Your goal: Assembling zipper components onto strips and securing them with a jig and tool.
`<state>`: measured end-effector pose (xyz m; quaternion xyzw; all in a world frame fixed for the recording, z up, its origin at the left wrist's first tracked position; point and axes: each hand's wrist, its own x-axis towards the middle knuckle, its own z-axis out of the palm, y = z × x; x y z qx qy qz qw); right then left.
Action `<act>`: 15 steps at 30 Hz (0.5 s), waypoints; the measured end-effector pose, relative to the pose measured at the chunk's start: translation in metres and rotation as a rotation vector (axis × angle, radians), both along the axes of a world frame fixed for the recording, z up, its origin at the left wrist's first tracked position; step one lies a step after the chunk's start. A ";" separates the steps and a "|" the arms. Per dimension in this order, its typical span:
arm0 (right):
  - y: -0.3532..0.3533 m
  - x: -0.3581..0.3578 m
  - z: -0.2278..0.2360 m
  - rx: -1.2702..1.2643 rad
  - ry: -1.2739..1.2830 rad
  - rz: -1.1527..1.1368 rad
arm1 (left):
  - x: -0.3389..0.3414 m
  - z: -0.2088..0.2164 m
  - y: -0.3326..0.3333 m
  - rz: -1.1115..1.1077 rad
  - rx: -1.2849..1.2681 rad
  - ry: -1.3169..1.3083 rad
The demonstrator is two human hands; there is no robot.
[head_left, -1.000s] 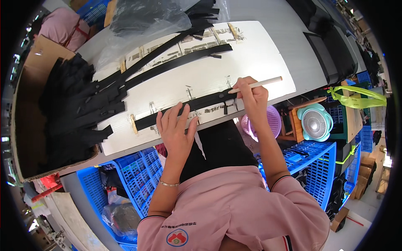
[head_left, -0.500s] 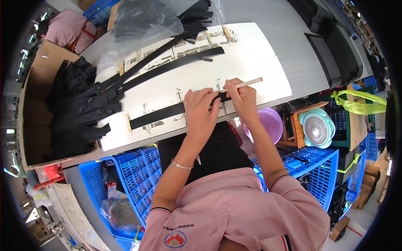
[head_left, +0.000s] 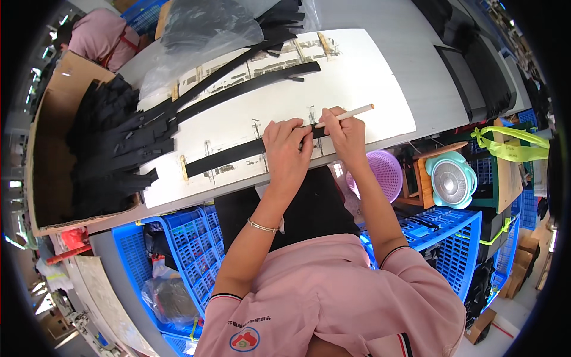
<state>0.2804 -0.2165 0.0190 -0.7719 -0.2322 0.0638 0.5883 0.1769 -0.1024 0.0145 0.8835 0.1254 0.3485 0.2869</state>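
A long black fabric strip (head_left: 229,156) lies on a white marked board (head_left: 369,77) on the table. My left hand (head_left: 286,147) presses on the strip near its right end, fingers bent and thumb close to the forefinger. In my right hand (head_left: 347,134) is a slim white pencil (head_left: 358,111), its upper end slanting up to the right. The pencil's tip meets the strip just right of my left fingers. Part of the strip is hidden under both hands.
A cardboard box (head_left: 59,77) heaped with black strips (head_left: 113,154) stands at the left. Another strip (head_left: 250,88) lies farther back, near a clear plastic bag (head_left: 208,30). Below the table edge are blue baskets (head_left: 196,250), a purple basket (head_left: 383,175) and a small fan (head_left: 451,181).
The pencil's upper end has tipped up slightly, and its tip sits a little differently on the strip. My left fingers have drawn in slightly. The strip stays in place on the board.
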 end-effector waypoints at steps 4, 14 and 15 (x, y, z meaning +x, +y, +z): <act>-0.004 0.001 0.001 0.070 -0.034 0.093 | 0.000 0.000 0.001 -0.008 -0.004 -0.003; -0.001 0.002 -0.003 0.031 -0.043 0.150 | -0.005 -0.004 0.005 -0.030 -0.035 0.004; -0.005 0.000 -0.002 0.059 0.016 0.123 | -0.006 -0.002 0.003 -0.010 -0.024 0.003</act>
